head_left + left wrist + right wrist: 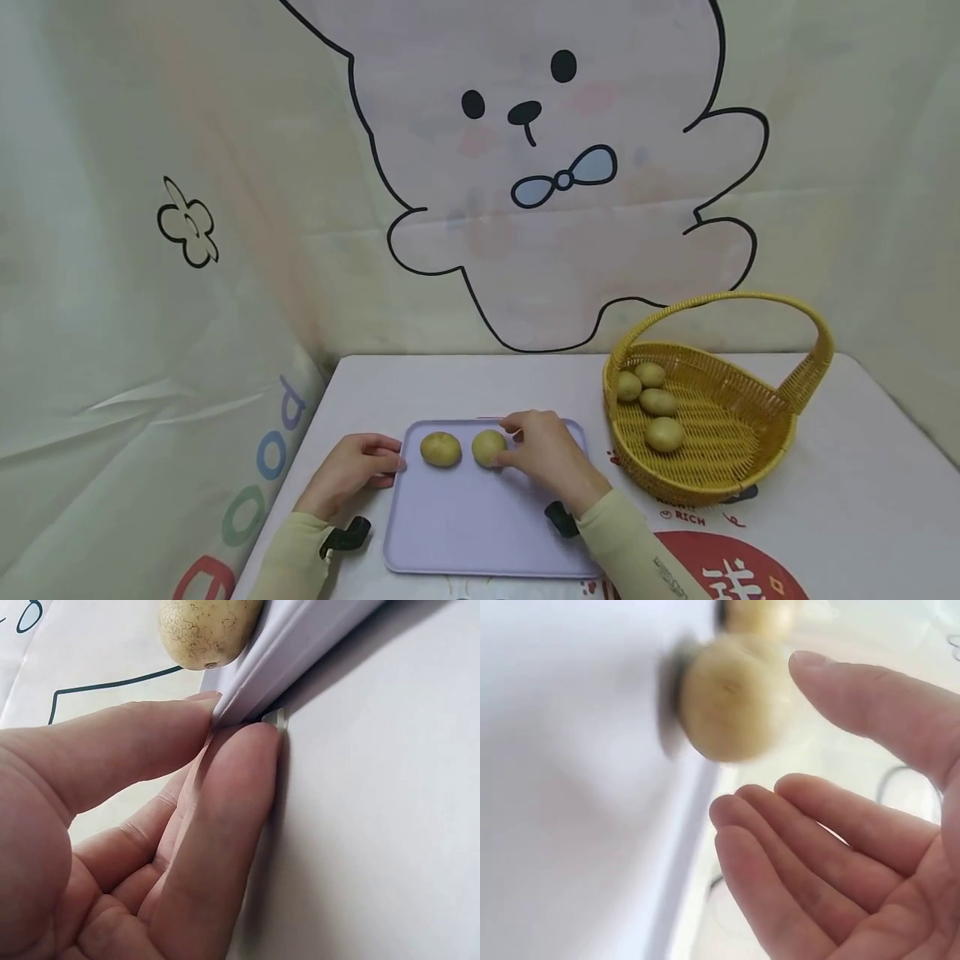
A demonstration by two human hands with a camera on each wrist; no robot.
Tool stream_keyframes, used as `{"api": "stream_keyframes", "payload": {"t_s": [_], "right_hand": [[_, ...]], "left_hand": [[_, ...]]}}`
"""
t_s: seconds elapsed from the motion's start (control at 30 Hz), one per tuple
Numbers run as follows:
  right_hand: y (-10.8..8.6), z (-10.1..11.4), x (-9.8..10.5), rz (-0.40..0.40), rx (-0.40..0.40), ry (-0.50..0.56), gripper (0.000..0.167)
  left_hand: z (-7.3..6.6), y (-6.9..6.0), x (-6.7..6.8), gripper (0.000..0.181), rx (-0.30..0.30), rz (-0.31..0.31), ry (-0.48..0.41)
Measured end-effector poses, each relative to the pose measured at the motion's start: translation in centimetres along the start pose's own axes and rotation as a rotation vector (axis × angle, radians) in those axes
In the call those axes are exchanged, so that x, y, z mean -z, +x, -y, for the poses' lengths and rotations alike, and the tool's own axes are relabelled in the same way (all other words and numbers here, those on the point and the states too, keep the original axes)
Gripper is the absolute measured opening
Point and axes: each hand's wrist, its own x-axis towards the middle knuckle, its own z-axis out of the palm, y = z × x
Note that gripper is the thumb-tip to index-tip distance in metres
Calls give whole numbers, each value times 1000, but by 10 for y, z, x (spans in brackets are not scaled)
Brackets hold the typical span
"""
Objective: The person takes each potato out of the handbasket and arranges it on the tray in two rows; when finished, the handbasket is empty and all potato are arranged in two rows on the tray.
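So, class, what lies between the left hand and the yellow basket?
In the head view: the purple tray, two potatoes on it, and the right hand.

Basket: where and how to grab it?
Probably the middle of the handle, fingers wrapped round it from above: it arches well over the rim of the basket, with nothing covering it. Lift it level; the four visible potatoes inside lie toward its left side and may tip it.
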Motion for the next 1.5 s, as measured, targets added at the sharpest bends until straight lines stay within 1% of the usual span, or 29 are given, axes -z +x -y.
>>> {"api": "stream_keyframes", "payload": {"t_s": [0.13, 0.27, 0.33, 0.47, 0.53, 0.63, 0.67, 0.77, 0.83, 0.9, 1.03, 1.13, 1.2, 1.23, 1.37, 1.43, 1.5], "right_hand": [[-16, 0, 23, -5, 20, -26, 43], [-35, -8, 56, 0, 77, -84, 41], [-46, -14, 74, -1, 83, -108, 39], [-69, -30, 113, 6, 61, -138, 36], [-77, -40, 132, 4, 71, -161, 35], [-82, -57, 159, -15, 86, -194, 36], [-82, -62, 167, -19, 75, -201, 36], [-76, -79, 188, -22, 43, -228, 37], [-69, -88, 199, -9, 15, -241, 38], [-61, -97, 208, 2, 3, -257, 39], [-45, -112, 220, 24, -29, -253, 44], [-31, -123, 223, 63, -47, -221, 44], [-23, -131, 221, 97, -41, -210, 42], [-20, -134, 219, 118, -53, -195, 40], [-15, -139, 212, 188, -78, -176, 36], [-16, -138, 211, 214, -92, -174, 35], [-18, -138, 211, 241, -89, -173, 36]], "left_hand": [[-1, -1, 2, 38, 6, -8, 8], [-1, -3, 3, 39, 14, -13, 4], [-1, -3, 3, 39, 17, -12, 2], [-2, -2, 0, 40, 18, -5, 4], [-3, -1, -1, 40, 18, -4, 4], [-3, -1, 0, 40, 14, -2, 3], [-3, -1, 0, 40, 11, 2, -1], [-2, -1, 1, 42, 2, 10, 3], [-2, -2, 1, 42, 3, 11, 8], [-2, -3, 1, 42, 2, 9, 17], [0, -2, 0, 40, 1, 1, 26], [1, -1, 0, 40, 1, -3, 30], [1, -1, 1, 42, 4, -3, 31], [2, -1, 1, 42, 5, -3, 29], [3, 0, 1, 44, 6, 0, 22], [2, -1, 1, 43, 1, 1, 21], [2, -1, 0, 42, 0, 4, 25]]}}
